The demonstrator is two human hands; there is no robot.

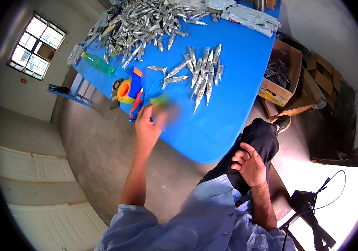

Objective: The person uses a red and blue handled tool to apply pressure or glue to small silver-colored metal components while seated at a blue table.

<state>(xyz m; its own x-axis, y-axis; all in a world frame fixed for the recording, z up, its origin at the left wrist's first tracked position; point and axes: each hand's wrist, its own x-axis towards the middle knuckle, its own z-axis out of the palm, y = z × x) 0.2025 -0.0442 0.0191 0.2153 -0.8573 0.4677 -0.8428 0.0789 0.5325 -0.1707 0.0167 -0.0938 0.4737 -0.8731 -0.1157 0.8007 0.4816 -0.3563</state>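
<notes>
My left hand (146,129) reaches over the near left edge of the blue-covered table (220,129), fingers bent. A yellow-green thing (159,100) shows at its fingertips, but a blur hides its shape and whether I grip it. Just left of this hand lies a red-and-blue hand tool (136,106), beside a blue tape dispenser (134,83) and a roll of yellow-orange tape (124,90). Above my right thigh, my right hand (251,168) is palm up, fingers loosely curled and apart, with nothing in it. Several slim pen-like pieces in clear wrappers (206,75) lie in a group mid-table.
A large heap of similar wrapped pieces (145,25) covers the far end. A green plastic bottle (98,64) lies on the left side; grey plastic bags (250,21) lie far right. Cardboard boxes (280,90) stand on the floor to the right. A cable (344,188) hangs at lower right.
</notes>
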